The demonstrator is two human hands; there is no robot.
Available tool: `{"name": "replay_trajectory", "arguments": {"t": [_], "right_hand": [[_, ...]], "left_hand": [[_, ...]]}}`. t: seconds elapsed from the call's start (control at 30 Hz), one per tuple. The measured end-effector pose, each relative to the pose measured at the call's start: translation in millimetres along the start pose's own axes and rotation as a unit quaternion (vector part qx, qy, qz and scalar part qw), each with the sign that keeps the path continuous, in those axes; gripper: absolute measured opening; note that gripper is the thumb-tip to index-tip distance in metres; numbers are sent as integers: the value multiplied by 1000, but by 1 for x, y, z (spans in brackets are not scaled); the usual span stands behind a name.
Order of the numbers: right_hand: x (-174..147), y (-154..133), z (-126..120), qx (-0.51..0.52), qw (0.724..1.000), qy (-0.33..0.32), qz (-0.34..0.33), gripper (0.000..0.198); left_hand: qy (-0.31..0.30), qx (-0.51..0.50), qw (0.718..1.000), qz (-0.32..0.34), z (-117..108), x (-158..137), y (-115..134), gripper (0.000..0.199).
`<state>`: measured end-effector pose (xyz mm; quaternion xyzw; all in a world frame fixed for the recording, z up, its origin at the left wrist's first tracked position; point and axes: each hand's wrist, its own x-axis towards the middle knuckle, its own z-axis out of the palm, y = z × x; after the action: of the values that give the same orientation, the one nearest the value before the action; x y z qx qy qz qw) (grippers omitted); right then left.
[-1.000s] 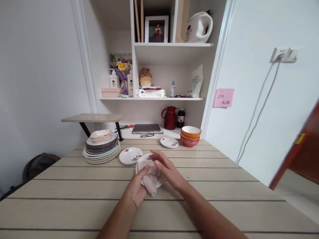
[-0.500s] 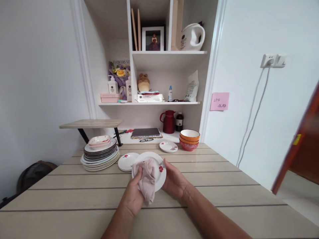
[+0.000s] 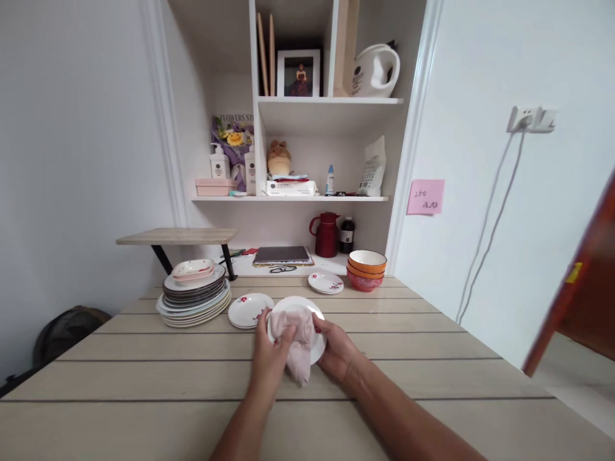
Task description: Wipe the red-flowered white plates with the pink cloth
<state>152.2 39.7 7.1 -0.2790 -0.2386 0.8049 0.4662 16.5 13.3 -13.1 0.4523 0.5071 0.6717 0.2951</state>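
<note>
Under the held plate point(image 3: 316, 346) spreads a planked table point(image 3: 432, 378) facing white shelves point(image 3: 331, 115).

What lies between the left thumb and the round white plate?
Head view: a crumpled pale pink cloth between the thumb of the left hand and the white plate.

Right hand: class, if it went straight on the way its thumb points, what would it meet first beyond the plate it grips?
Across the plate, the right hand would likely meet the pink cloth first; depth is unclear, and they may already touch.
</note>
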Motion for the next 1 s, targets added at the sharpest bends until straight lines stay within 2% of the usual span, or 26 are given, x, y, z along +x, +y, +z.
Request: {"name": "replay_trajectory", "arguments": {"t": [0.1,0.2,0.3,0.37,0.53,0.67,0.77,0.87,1.0], "right_hand": [[-1,-4,2,0,999,37,-7,27],[-3,-4,5,-8,998,64,-6,25],[-4,-3,5,-33,997,70,-31,23],[-3,-2,3,-47,996,57,-56,24],[1,1,-4,-72,994,44,-68,25],[1,3,-5,-95,990,39,-96,24],[-2,5,-3,-119,985,30,-120,27],[-6,5,0,-147,981,23,-125,32],[-11,5,3,-168,978,29,-121,37]], "left_hand": [[48,138,982,119,0,4,-7,70],[79,212,952,207,-1,1,-3,64],[87,268,919,276,0,-9,8,52],[83,289,907,295,1,-17,16,46],[70,307,902,295,0,-24,22,36],[-20,367,890,271,-1,-22,15,29],[-61,393,885,241,1,-22,10,39],[-52,398,896,190,3,-23,8,57],[29,340,935,99,0,-15,8,54]]}}
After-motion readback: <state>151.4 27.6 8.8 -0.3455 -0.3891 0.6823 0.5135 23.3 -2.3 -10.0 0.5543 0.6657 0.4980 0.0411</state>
